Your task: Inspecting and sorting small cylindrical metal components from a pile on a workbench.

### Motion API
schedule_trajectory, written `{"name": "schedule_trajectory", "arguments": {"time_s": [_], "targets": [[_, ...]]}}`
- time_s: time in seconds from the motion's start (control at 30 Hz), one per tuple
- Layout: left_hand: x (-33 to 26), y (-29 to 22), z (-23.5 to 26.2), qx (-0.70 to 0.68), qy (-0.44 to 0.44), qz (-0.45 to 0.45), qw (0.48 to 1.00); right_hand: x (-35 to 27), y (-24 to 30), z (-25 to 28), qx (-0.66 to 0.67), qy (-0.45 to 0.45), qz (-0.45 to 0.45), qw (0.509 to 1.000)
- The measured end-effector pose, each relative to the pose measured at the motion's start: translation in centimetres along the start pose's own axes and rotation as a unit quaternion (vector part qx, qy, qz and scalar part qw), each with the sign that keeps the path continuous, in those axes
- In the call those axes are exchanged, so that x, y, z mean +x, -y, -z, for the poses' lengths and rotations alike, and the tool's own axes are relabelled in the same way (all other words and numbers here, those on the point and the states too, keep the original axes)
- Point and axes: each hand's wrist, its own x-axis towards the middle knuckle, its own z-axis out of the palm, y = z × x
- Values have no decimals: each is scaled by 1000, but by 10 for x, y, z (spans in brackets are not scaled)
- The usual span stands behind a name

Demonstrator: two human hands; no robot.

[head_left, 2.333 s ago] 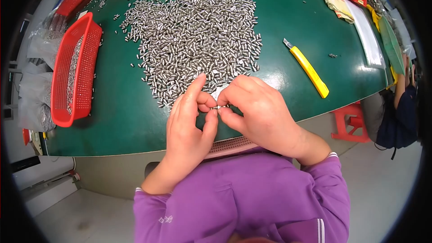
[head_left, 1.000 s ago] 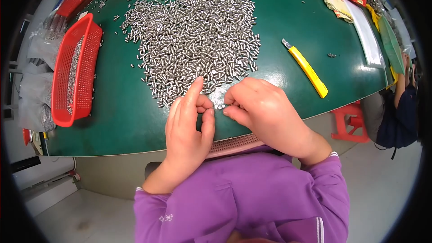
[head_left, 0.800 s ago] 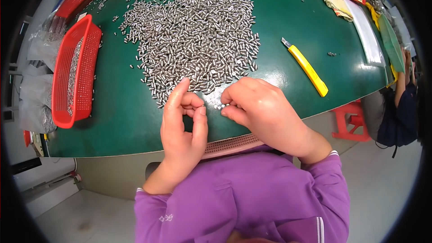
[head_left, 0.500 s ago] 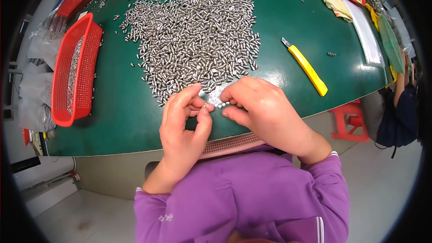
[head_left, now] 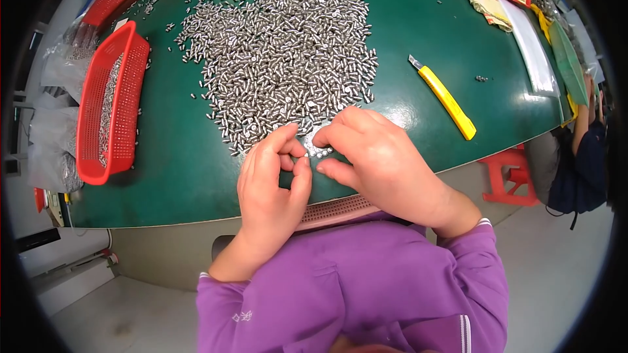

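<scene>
At left hand [head_left: 268,185]: apparently pinching a single small bright piece [head_left: 306,155], tip to tip between thumb and index; too small for its own axis to be read.

At right hand [head_left: 389,160]: thumb and index spread apart, bracketing a short row of bright round pieces [head_left: 324,153], index on the far side, thumb on the body side. Contact with the row: cannot tell.

Row position: inside the right-hand gap, just right of the left fingertips. Long axis: roughly crosswise, from left fingertips toward right palm, right end slanting slightly away from the body. Nearer hand: the right. Relation of most weight, as judged: narrow gap between left-hand piece and left end of row.

Ahead of both hands: broad heap of small metal pins [head_left: 288,52] on green table [head_left: 196,186], near edge just beyond the index fingers. Well right of right hand: yellow cutter [head_left: 449,104], blade out. Well left of left hand: red basket [head_left: 125,117], holding similar metal pieces.
</scene>
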Motion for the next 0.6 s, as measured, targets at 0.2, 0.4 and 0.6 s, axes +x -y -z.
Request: {"name": "schedule_trajectory", "arguments": {"time_s": [0.2,0.4,0.6], "targets": [[-2,-3,2,31,-1,-9,999,1,-3,-6,10,0,13,1000],[-3,5,2,24,22,-21,999,4,-4,-8,11,-8,27,1000],[-6,10,1,-40,-85,-58,994,8,0,-11,21,13,25,999]]}}
